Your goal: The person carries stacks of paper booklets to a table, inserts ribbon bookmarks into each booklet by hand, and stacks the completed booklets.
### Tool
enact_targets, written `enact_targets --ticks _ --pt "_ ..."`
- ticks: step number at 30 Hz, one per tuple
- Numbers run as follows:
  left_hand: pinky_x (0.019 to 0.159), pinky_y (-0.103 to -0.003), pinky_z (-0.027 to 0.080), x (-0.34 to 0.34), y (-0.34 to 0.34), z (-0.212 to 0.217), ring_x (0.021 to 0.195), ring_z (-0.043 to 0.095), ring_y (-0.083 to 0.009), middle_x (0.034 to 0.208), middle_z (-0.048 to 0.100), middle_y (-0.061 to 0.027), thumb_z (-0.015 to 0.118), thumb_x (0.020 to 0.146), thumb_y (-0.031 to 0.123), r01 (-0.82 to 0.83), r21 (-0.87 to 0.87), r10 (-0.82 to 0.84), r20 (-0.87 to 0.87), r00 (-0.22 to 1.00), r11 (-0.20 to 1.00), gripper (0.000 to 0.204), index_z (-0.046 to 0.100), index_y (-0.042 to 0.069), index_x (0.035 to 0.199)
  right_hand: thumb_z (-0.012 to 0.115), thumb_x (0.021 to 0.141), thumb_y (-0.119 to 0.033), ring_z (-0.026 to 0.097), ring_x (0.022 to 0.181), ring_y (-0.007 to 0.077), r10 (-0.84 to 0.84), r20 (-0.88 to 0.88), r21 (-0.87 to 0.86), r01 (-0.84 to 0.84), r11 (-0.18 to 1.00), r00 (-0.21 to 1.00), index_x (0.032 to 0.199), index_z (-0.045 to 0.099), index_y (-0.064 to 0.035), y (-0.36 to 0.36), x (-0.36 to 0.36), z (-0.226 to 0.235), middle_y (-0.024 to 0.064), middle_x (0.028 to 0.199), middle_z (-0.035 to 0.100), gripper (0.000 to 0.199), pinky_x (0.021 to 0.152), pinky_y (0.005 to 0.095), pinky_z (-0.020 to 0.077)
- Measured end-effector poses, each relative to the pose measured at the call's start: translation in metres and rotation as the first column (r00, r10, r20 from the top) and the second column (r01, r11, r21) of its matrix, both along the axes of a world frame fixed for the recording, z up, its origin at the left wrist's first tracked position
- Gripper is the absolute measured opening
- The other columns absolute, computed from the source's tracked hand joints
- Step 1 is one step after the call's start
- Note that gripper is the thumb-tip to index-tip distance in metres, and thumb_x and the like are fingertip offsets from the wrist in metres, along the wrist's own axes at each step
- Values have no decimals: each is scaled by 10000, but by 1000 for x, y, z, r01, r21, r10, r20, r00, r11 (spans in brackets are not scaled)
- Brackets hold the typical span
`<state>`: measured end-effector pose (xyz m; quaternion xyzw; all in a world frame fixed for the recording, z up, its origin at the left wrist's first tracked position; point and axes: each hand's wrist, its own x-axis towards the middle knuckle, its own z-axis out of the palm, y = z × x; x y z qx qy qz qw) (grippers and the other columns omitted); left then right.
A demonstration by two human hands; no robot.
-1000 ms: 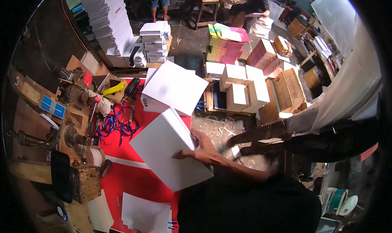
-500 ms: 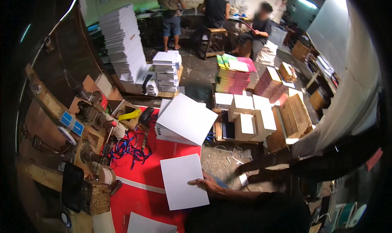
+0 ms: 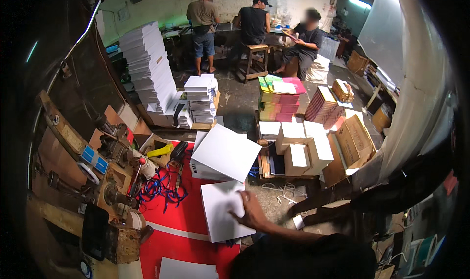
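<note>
The right grip (image 3: 250,213) hangs over the right part of a rectangular stack of white paper (image 3: 216,215), thumb and fingers spread apart; whether they touch it cannot be told. The stack lies just under and left of the grip, on a red-topped desk (image 3: 171,249). Beyond the grip sits a second, skewed white paper pile (image 3: 226,152); farther left of it, a tangle of thin blue ribbons (image 3: 166,188). White sheets (image 3: 188,269) lie nearer and to its left.
</note>
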<state>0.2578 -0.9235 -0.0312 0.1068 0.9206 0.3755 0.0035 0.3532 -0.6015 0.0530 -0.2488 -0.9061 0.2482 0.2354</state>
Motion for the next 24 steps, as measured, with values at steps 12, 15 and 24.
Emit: enact_targets --ticks 12,15,24 --pt "949 -443 470 3 -4 -10 1136 567 -299 1237 581 -151 918 614 259 9 37 -9 4 1000 999 788 524 30 1257 804 635 -597 604 1061 292 874 -282 -958 -166 -234 396 1231 514 1 -162 -49 42 179 1086 628 893 917 405 483" --pt "948 -444 470 5 -5 -9 1135 567 -300 1237 581 -152 918 613 262 9 19 -10 13 1000 1000 787 526 30 1255 849 584 -488 620 1035 296 937 -119 -802 -588 105 329 1239 477 23 -178 -55 52 178 1090 633 910 897 409 494" --pt "946 -445 472 8 -22 -11 1133 569 -303 1239 584 -153 918 611 272 -25 28 24 20 999 999 784 531 31 1249 800 466 -219 590 1014 353 992 6 -224 -966 128 130 1300 447 -19 -187 -70 140 184 1060 595 927 816 437 470"
